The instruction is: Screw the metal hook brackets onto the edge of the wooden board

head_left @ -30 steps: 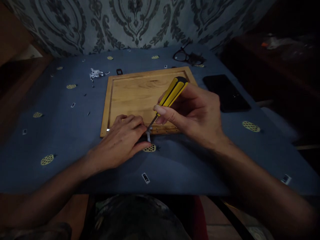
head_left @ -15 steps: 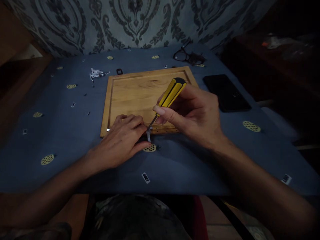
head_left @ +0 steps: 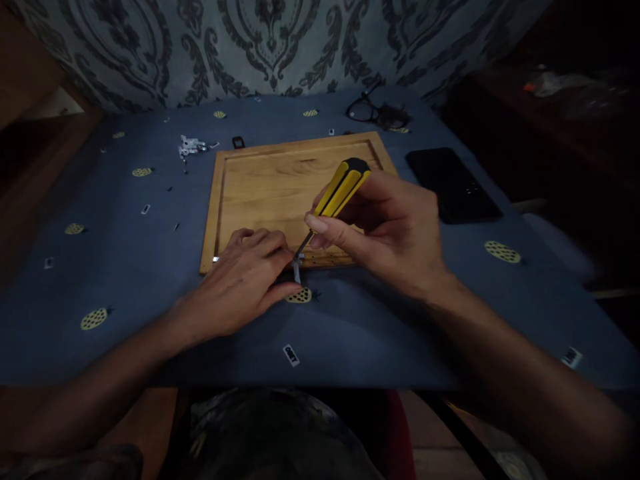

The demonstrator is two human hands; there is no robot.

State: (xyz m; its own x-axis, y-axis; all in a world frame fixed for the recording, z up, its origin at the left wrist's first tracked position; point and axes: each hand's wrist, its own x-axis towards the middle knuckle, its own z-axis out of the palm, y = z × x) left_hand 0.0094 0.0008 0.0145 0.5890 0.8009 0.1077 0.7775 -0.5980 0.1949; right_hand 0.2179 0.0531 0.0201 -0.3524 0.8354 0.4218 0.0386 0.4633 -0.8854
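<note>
On the left of the blue cloth [head_left: 115, 247], we have a small heap of shiny metal bits [head_left: 193, 146], with a few tiny dark pieces scattered below it. Right of the heap, a black loop [head_left: 239, 143] lies just beyond the wooden board [head_left: 270, 190], which rests flat in front of us.

Our left hand [head_left: 243, 283] lies palm down over the board's near edge. Its fingers are bent and close together, and its thumb stands apart, reaching over the cloth. Between the index finger and thumb is a small metal part [head_left: 297, 271] at the board's near edge, its lower end sticking out toward us. We cannot tell whether those fingers clamp it or only rest against it.

Our right hand [head_left: 395, 233] has its thumb and fingers closed around the lower part of the yellow and black screwdriver [head_left: 343, 193]. We hold it tilted, handle up to the right, with the shaft running down to the metal part, just beside our left index finger.

Beyond the board's far right corner lie dark glasses [head_left: 370, 115], and farther right, past our right hand, a black phone [head_left: 453, 185] lies flat on the cloth.
</note>
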